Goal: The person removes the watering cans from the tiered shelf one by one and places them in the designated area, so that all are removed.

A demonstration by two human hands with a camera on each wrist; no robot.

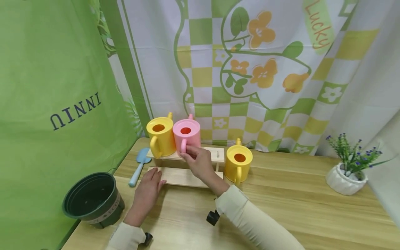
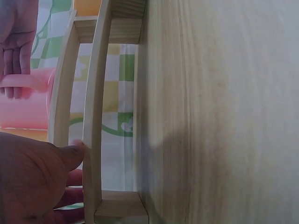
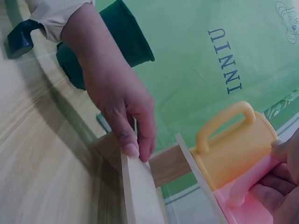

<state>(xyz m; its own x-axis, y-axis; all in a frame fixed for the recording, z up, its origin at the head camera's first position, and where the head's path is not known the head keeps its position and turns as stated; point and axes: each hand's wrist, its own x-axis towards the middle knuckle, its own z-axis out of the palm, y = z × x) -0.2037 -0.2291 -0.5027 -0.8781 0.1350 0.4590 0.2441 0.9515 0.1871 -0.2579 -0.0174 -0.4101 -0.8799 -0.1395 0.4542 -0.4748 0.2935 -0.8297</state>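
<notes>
Head view — pink can (image 1: 192,138) beyond right hand (image 1: 199,162) — handle (image 1: 183,145) gripped.

The right grip (image 1: 200,162) is curled, the left grip (image 1: 148,190) rests palm-down.

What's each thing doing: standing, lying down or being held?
Wooden stand: standing, left hand touching it
Pink watering can: upright, held by the right hand
Left yellow watering can: upright on the stand
Right yellow watering can: upright on the table
Shovel: lying down
Green pot: upright, open on top
Flowers: upright in a white pot
</notes>
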